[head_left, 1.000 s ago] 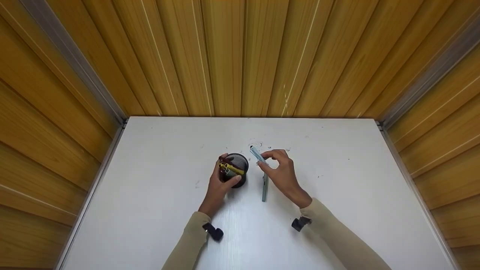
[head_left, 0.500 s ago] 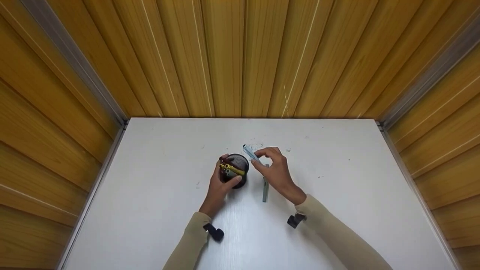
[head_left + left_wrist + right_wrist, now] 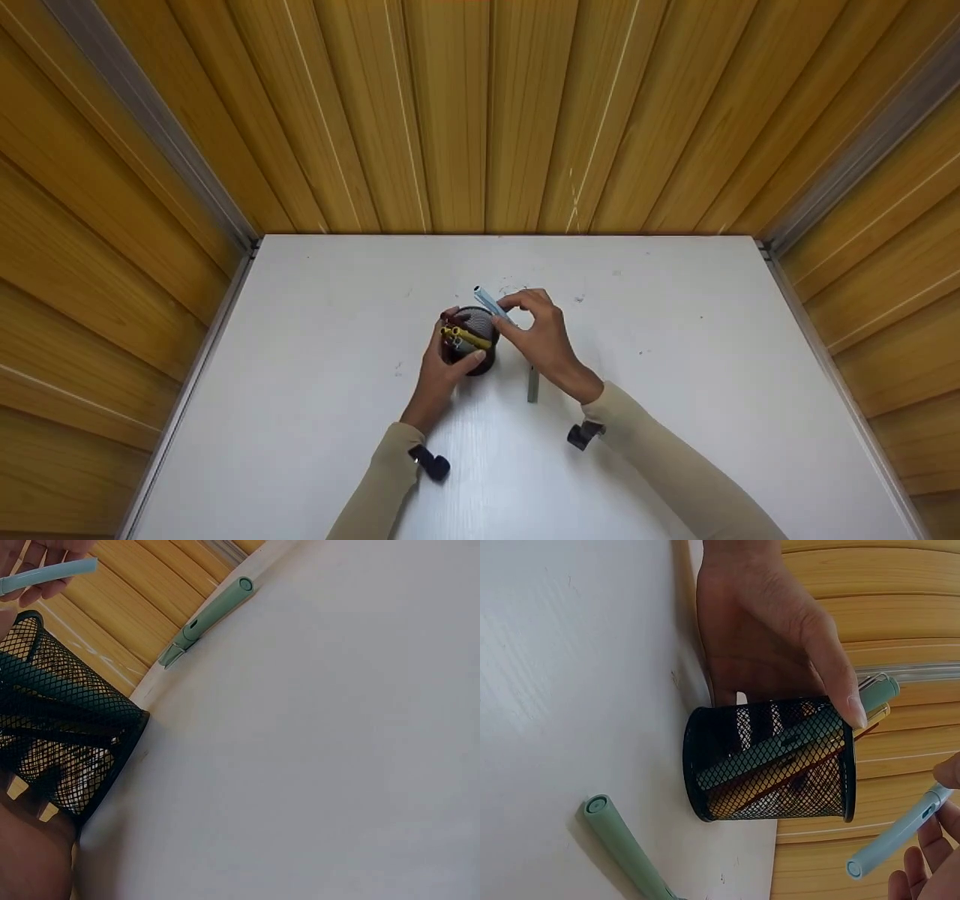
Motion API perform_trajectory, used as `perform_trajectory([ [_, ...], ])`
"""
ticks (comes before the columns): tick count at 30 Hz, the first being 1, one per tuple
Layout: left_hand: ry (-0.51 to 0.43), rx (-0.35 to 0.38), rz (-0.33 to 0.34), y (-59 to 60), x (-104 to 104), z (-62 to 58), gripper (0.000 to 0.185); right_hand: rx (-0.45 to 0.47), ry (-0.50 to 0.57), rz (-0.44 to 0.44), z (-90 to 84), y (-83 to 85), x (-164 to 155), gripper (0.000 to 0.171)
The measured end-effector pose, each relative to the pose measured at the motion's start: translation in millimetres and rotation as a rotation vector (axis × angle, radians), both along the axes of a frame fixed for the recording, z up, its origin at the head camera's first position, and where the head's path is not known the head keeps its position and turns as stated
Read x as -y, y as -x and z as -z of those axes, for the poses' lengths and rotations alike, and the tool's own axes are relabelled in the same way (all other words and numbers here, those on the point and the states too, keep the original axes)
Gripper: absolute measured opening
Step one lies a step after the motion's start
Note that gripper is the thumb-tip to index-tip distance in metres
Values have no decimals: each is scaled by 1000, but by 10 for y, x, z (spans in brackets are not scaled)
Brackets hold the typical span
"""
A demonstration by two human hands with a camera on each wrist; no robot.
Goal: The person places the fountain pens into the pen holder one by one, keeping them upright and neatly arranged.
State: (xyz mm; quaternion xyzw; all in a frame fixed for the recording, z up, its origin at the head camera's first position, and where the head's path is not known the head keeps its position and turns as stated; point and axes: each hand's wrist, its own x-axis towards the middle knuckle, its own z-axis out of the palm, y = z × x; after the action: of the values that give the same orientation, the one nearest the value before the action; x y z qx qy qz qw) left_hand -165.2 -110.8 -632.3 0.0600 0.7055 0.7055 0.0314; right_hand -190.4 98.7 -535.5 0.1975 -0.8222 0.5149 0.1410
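Observation:
A black mesh pen cup (image 3: 772, 761) stands upright on the white table, gripped by my left hand (image 3: 435, 381) with the thumb at its rim. Yellow (image 3: 472, 339), dark red (image 3: 449, 318) and green (image 3: 880, 693) pens lean inside it. Between thumb and fingertips, my right hand (image 3: 546, 337) pinches a light blue pen (image 3: 486, 298), tilted above the cup's right rim. In the right wrist view the light blue pen (image 3: 896, 835) is apart from the cup. On the table right of the cup lies a green pen (image 3: 208, 619), partly hidden by the right hand in the head view.
The white tabletop (image 3: 337, 315) carries small dark marks beyond the cup. Yellow wood-like panels (image 3: 450, 112) rise behind it and on both sides, with grey metal strips at the corners. Each wrist wears a small black camera (image 3: 431, 463).
My right hand has moved left with the light blue pen, bringing it from beside the cup to above its right rim. The left hand and cup stay nearly where they were.

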Motion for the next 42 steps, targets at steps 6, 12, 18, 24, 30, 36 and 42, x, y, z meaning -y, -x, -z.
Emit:
perform_trajectory([
  [6, -12, -15, 5, 13, 6, 21, 89, -2, 16, -9, -23, 12, 38, 19],
  [12, -4, -21, 11, 8, 10, 15, 90, -18, 12, -25, -69, 28, 87, 20],
  [18, -7, -18, 18, 3, 10, 7, 93, -3, 16, -39, -144, 56, 135, 21],
  [24, -22, -19, 18, 2, 9, -2, 92, 1, 19, -63, -225, 74, 166, 21],
  [30, 6, -16, 7, 5, 12, 13, 88, -21, 38, -94, -270, 87, 186, 20],
  [36, 5, -16, 7, 15, 11, 31, 89, -8, 49, -114, -330, 72, 206, 21],
  [42, 22, -8, 4, 8, 10, 19, 89, -6, 45, -120, -321, 66, 239, 19],
])
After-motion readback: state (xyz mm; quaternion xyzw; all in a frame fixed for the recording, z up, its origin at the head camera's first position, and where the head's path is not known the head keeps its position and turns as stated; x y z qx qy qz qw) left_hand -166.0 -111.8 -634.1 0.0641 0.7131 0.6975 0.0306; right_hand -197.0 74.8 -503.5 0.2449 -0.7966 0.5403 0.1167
